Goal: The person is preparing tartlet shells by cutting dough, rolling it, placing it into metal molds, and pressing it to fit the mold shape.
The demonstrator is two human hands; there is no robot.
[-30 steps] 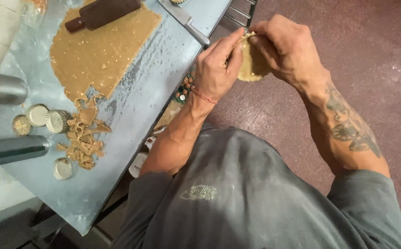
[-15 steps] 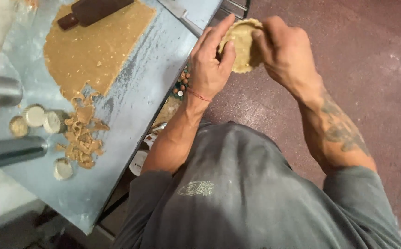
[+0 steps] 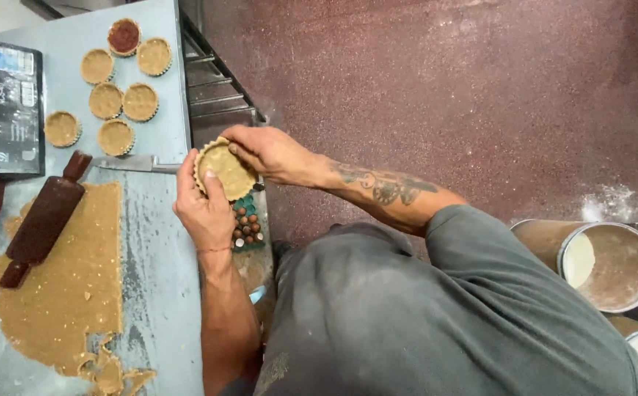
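The left hand (image 3: pixel 203 209) is cupping a small fluted tart tin (image 3: pixel 223 169) from below, its thumb lying on the dough inside, so the tin is being steadied just off the table's (image 3: pixel 161 242) edge, over a tray of small round pieces (image 3: pixel 248 224). The right hand (image 3: pixel 267 152) is closing on the tin's far rim, its fingertips (image 3: pixel 234 149) pressing the dough against the fluted wall, apparently to seat it. Beyond them a knife (image 3: pixel 134 163) is lying on the table. Further back, six dough-lined tins (image 3: pixel 117 110) are sitting grouped, and one more with a dark filling (image 3: pixel 124 36). A rolling pin (image 3: pixel 44 218) is resting on the rolled dough sheet (image 3: pixel 69 286). On the floor, a bucket (image 3: pixel 612 265) is holding pale powder.
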